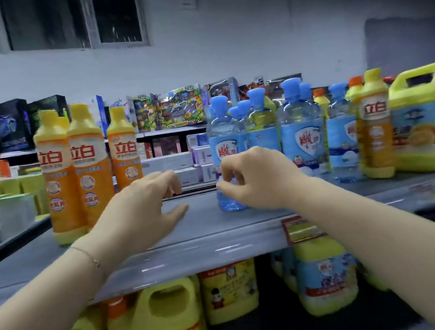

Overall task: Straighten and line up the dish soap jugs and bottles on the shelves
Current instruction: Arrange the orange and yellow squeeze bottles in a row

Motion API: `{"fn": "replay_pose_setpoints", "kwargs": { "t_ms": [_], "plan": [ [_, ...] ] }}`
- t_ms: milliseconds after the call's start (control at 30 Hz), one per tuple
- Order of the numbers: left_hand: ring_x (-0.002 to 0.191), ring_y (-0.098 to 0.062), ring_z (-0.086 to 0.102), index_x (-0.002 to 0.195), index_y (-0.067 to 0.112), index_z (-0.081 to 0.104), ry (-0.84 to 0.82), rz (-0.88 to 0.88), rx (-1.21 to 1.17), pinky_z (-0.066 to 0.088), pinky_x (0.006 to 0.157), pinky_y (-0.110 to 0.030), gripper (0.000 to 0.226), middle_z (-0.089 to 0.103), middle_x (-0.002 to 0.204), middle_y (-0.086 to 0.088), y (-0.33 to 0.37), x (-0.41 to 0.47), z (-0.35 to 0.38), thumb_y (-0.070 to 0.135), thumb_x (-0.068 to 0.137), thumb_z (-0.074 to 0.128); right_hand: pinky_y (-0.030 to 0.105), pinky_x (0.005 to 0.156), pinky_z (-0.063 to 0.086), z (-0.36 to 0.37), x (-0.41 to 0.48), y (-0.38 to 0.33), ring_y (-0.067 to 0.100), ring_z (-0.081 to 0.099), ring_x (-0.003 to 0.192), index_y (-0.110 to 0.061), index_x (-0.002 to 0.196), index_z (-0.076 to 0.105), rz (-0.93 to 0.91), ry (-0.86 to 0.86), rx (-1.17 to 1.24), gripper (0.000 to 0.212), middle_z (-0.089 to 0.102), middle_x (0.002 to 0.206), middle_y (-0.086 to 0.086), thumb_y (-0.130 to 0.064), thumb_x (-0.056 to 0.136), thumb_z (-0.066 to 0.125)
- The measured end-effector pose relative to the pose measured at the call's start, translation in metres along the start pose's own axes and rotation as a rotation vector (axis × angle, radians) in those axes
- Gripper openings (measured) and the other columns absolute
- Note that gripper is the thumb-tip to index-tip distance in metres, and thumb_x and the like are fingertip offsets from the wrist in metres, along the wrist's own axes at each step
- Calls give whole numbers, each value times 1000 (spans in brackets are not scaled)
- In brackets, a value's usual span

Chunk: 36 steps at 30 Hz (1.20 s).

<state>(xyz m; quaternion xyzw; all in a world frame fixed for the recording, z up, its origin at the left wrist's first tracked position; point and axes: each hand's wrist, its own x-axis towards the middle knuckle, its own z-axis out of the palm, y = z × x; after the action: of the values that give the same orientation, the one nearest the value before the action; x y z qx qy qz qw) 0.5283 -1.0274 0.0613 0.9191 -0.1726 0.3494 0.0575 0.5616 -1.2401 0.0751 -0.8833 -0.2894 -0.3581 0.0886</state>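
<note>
The job looked half done. Orange bottles (74, 170) stood grouped at centre left of the upper shelf (208, 240), and blue bottles (302, 134) bunched unevenly at centre right, leaving a gap. The left hand (153, 200) hung relaxed, holding nothing. The right hand (252, 179) curled against the front blue bottle (222, 147), but a real grip could not be told. Yellow jugs (156, 325) waited below.
</note>
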Motion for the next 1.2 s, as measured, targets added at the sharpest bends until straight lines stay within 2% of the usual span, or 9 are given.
{"fn": "replay_pose_setpoints", "kwargs": {
  "t_ms": [167, 300, 467, 633, 733, 900, 1033, 1133, 1200],
  "plan": [
    [82, -15, 56, 98, 29, 50, 8, 165, -102, 51, 71, -36, 21, 53, 91, 14, 92, 37, 38, 44, 86, 59, 30, 60, 45, -26, -39, 70, 19, 55, 66, -21, 78, 59, 78, 92, -19, 22, 59, 65, -4, -41, 87, 58],
    [88, -20, 58, 100, 23, 49, 14, 256, -123, 50, 73, -37, 24, 54, 98, 10, 176, 77, 73, 40, 86, 57, 30, 59, 39, -43, -62, 139, 23, 57, 71, -22, 73, 57, 168, 109, -74, 23, 64, 72, 0, -42, 86, 57],
    [97, -26, 56, 104, 18, 49, -27, 231, -219, 50, 80, -43, 28, 56, 104, -1, 254, 128, 108, 38, 88, 59, 32, 64, 38, -59, -76, 232, 32, 62, 90, -19, 94, 56, 432, 198, -245, 24, 66, 94, 9, -42, 87, 54],
    [93, -23, 53, 101, 16, 48, -35, 155, -268, 46, 75, -35, 25, 54, 103, -3, 290, 159, 135, 36, 90, 57, 39, 77, 45, -48, -75, 299, 35, 58, 109, -3, 134, 32, 719, 134, -230, 83, 58, 122, 17, -61, 81, 59],
    [92, -21, 50, 98, 18, 44, -66, 60, -322, 41, 74, -31, 24, 52, 102, -2, 292, 171, 150, 34, 88, 59, 41, 83, 47, -31, -70, 318, 35, 57, 112, -3, 139, 24, 802, 68, -63, 98, 57, 126, 15, -67, 76, 62],
    [92, -17, 46, 108, 14, 48, -109, -107, -400, 36, 75, -26, 32, 50, 105, -2, 288, 187, 167, 32, 87, 63, 42, 80, 50, -8, -66, 330, 34, 62, 102, -9, 127, 39, 760, 150, 35, 77, 63, 114, 11, -64, 77, 61],
    [99, -19, 46, 111, 13, 43, -11, -223, -519, 36, 79, -26, 34, 46, 111, -4, 293, 198, 175, 23, 85, 63, 32, 66, 47, -10, -75, 329, 26, 61, 81, -11, 110, 47, 676, 278, 76, 56, 63, 95, 4, -57, 81, 60],
    [113, -25, 40, 120, 11, 32, 108, -397, -578, 41, 97, -36, 59, 34, 122, -8, 298, 216, 185, 21, 78, 71, 25, 62, 39, -19, -83, 327, 16, 50, 72, -12, 108, 45, 592, 318, 69, 52, 53, 87, -4, -55, 83, 59],
    [119, -30, 42, 128, 11, 27, 102, -556, -672, 44, 100, -43, 80, 33, 129, -11, 301, 228, 191, 29, 72, 80, 25, 63, 38, -26, -86, 326, 14, 48, 74, -11, 111, 43, 553, 319, 48, 53, 50, 88, -5, -55, 84, 59]
  ]
}}
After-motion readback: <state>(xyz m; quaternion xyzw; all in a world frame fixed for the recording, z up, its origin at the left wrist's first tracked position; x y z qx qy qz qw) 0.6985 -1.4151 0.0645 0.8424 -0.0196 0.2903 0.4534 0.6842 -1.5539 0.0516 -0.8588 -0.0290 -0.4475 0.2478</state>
